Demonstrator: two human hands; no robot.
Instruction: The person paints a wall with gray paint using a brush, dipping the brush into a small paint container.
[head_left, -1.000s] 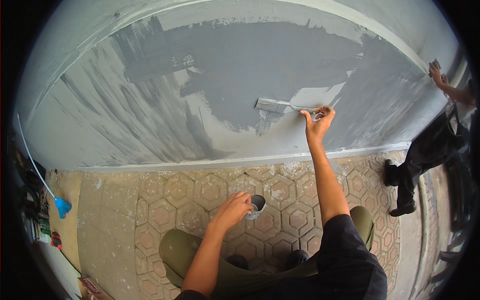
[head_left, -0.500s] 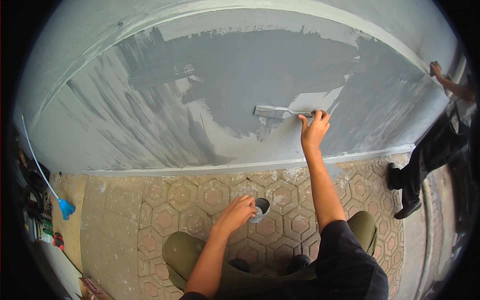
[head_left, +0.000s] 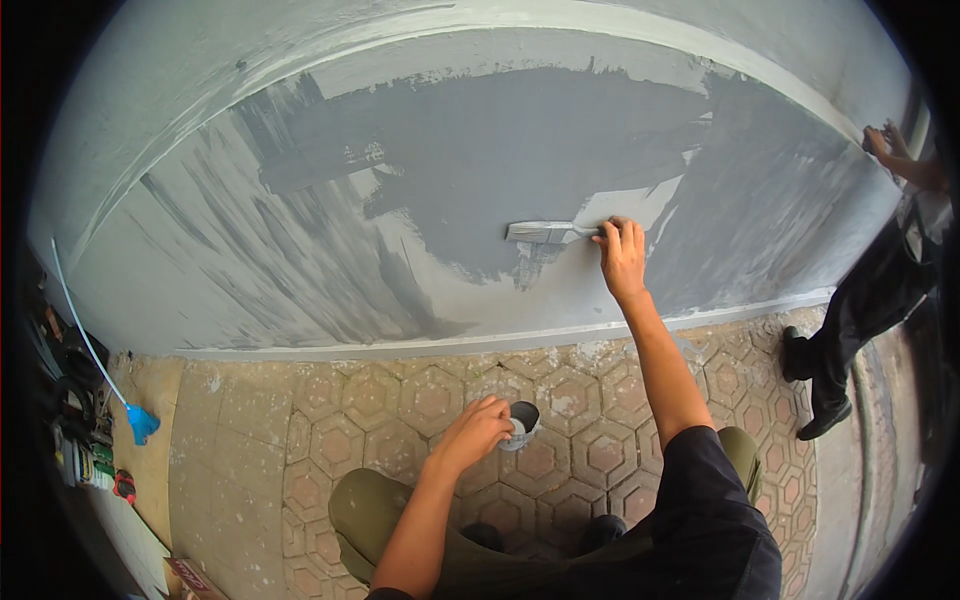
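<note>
Wall (head_left: 300, 250): pale, partly covered with darker grey paint; the middle and right part are dark, the left part shows only thin streaks.
Brush (head_left: 545, 232): flat, with bristles pressed on the wall at the lower edge of the dark patch, handle pointing right.
Right hand (head_left: 622, 255): raised to the wall, fingers closed around the brush handle.
Paint can (head_left: 520, 425): small and round, below the wall, on the hexagon-tiled floor (head_left: 420, 400).
Left hand (head_left: 478, 430): low, fingers curled on the can rim, gripping it.
Other person (head_left: 860, 300): at the right end of the wall, dark trousers, one hand (head_left: 885, 145) on the wall.
Blue tool (head_left: 140, 422): on a long thin handle, left of the wall base.
</note>
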